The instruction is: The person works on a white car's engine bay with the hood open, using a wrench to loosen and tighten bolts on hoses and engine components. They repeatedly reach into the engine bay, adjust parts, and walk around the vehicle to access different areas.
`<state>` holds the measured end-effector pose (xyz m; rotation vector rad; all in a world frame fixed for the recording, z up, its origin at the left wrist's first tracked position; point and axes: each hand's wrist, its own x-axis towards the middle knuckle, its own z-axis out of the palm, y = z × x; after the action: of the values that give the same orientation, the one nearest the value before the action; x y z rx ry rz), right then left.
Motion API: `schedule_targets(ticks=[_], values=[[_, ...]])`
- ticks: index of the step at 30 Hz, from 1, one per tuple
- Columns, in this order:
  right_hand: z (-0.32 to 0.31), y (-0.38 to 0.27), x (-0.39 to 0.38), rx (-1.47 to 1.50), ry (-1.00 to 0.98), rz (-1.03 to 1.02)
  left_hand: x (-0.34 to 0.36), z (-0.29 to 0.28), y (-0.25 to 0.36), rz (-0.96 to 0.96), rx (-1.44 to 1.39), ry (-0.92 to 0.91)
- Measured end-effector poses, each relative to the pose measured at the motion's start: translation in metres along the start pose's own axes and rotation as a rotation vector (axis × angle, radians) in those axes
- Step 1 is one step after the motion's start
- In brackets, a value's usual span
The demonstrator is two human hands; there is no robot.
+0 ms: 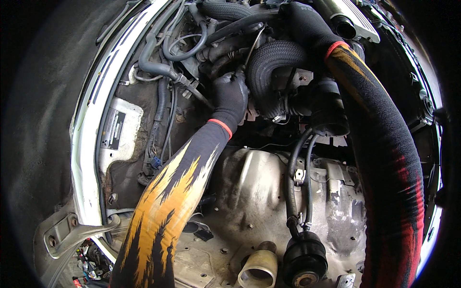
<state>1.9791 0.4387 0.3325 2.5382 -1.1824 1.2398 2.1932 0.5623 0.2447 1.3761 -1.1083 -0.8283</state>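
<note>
White bodywork [88, 149] curves down the left of an engine bay in the head view, with a dull metal inner panel [249, 182] nearer. Work looks partway: a duct [332, 126] at right ends open, while the thick ribbed hose [281, 50] remains among the far parts. The gloved left hand [229, 98] is curled just left of that hose, a thin rod [253, 47] rising beyond it; whether its fingers pinch the rod I cannot tell. The right hand [309, 24] reaches far right, its fingers hidden. How much is left cannot be judged.
</note>
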Motion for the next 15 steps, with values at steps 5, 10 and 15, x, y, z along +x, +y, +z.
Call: schedule_targets(ticks=[5,10,15], values=[[0.0034,0.0017,0.0014,-0.028,0.009,-0.082,-0.0047,-0.001,0.0044,0.011,0.065,-0.043],[0.001,0.0,0.0011,-0.009,0.012,-0.05,-0.0035,-0.0008,0.0049,-0.003,0.09,-0.046],[-0.0024,-0.0038,-0.0014,0.014,0.031,-0.071,-0.0029,0.0015,0.0043,0.04,0.052,0.011]])
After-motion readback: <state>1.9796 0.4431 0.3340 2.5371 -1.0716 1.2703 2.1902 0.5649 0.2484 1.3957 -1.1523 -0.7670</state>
